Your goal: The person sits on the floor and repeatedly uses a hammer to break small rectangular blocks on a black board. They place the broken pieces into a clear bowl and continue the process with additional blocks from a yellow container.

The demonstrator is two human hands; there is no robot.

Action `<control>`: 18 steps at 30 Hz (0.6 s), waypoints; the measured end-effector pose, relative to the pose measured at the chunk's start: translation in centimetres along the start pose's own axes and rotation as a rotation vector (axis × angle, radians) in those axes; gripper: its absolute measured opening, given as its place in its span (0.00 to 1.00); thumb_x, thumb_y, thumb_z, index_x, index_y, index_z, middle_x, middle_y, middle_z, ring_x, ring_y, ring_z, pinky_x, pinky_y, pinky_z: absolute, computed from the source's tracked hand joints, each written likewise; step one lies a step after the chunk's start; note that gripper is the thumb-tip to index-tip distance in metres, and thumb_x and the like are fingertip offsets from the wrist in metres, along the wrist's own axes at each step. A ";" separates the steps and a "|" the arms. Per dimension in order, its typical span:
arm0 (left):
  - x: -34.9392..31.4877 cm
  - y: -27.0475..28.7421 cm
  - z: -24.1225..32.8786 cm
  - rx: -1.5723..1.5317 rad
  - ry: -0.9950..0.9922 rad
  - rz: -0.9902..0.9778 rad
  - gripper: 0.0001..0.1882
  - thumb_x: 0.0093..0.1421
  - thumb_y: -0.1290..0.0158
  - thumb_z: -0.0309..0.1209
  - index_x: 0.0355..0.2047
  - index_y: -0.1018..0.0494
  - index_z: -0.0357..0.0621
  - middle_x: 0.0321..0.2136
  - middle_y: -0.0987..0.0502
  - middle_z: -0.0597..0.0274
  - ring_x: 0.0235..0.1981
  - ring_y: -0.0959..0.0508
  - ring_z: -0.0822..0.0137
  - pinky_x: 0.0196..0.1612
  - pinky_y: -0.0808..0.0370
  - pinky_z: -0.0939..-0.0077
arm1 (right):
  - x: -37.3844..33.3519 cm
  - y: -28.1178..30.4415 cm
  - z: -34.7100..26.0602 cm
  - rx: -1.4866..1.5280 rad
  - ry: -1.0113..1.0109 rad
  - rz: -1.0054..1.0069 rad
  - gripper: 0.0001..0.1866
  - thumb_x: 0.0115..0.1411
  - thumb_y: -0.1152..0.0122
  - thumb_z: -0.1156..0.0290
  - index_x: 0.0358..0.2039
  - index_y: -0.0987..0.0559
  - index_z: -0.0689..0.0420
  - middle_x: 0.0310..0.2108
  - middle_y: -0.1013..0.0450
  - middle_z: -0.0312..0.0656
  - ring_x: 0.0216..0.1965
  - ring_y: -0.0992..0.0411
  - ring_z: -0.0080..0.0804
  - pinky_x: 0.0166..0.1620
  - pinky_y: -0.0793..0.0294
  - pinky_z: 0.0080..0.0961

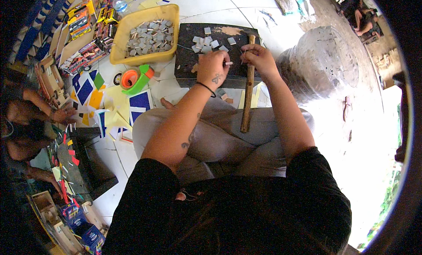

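Note:
Above a black board (187, 35), my left hand (212, 66) is closed around a small piece with a pale edge (228, 63), likely one of the grey-faced squares. My right hand (260, 60) is beside it, thumb and fingertips pinched together; something thin seems to be between them, too small to name. A round wooden handle (247, 101) passes under the right hand, from the board's right side toward my lap; no tool head can be made out. Several small grey squares (206, 40) lie loose on the board, near a patch of sawdust (229, 30).
A yellow plastic tub (113, 52) full of grey squares stands left of the board. Near it are a green and orange tape dispenser (140, 81), paper cutouts (90, 94) and toy trucks (83, 57). A wrapped cylinder (316, 61) stands right. Another person's hand (63, 114) is at left.

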State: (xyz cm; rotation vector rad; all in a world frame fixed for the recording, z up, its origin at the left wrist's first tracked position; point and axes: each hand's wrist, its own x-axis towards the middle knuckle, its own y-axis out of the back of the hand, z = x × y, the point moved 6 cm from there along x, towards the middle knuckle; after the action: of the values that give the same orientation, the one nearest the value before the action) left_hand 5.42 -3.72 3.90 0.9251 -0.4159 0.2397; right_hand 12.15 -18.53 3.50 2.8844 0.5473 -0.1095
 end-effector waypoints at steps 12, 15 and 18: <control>-0.6 1.2 -4.0 -0.136 0.206 -0.130 0.08 0.45 0.38 0.34 0.24 0.23 0.46 0.21 0.21 0.61 0.26 0.21 0.62 0.35 0.31 0.66 | -0.7 -4.9 -1.5 -0.249 0.400 0.032 0.06 0.51 0.36 0.72 0.26 0.22 0.61 0.21 0.25 0.41 0.21 0.28 0.25 0.27 0.30 0.23; -0.8 1.2 -4.2 -0.158 0.253 -0.156 0.08 0.46 0.38 0.37 0.23 0.23 0.47 0.21 0.21 0.62 0.28 0.21 0.61 0.36 0.34 0.63 | -0.7 -5.5 -2.2 -0.348 0.484 0.041 0.07 0.51 0.36 0.70 0.26 0.21 0.60 0.21 0.25 0.44 0.19 0.28 0.30 0.26 0.29 0.26; -0.7 1.2 -4.3 -0.136 0.230 -0.148 0.09 0.46 0.38 0.37 0.23 0.23 0.47 0.22 0.21 0.62 0.28 0.21 0.60 0.35 0.33 0.63 | -0.9 -5.8 -2.4 -0.390 0.474 0.028 0.06 0.51 0.37 0.70 0.26 0.21 0.59 0.22 0.25 0.47 0.20 0.27 0.36 0.28 0.27 0.28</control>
State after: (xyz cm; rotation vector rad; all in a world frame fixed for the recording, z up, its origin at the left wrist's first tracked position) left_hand 5.34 0.44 2.20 0.7805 -0.1484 0.1776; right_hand 9.25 -13.03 4.85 2.5231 0.5300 0.6270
